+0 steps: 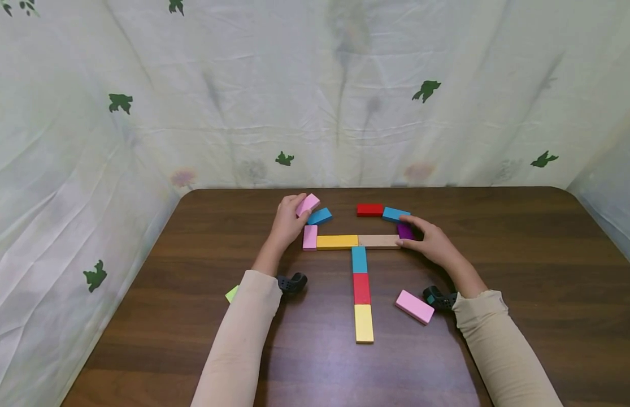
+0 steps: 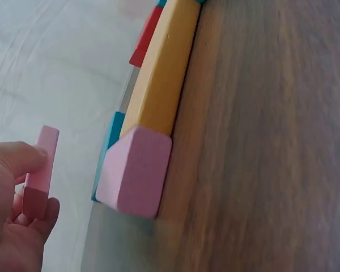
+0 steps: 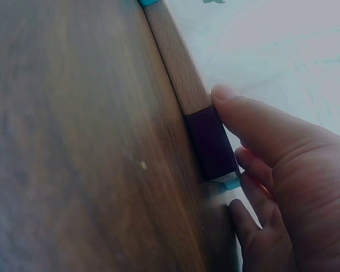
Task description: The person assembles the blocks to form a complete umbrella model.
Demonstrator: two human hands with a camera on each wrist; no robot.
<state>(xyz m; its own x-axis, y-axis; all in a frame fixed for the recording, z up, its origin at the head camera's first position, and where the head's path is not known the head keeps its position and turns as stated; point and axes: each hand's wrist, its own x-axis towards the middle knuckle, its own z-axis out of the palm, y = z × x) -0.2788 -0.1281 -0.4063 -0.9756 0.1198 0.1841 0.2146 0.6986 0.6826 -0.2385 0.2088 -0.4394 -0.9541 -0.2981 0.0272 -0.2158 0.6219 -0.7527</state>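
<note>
My left hand pinches a pink block between thumb and fingers, raised above the table in the left wrist view. Just beneath it lie a slanted blue block and another pink block. That pink block meets a row of a yellow block and a plain wooden block. At the row's right end, my right hand spreads its thumb and fingers around a purple block. Its thumb rests by the joint with the wooden block; its fingertips are near a blue block.
A red block touches the right-hand blue block. Below the row runs a column of blue, red and yellow blocks. A pink block lies near the right wrist; a green block is partly behind the left sleeve.
</note>
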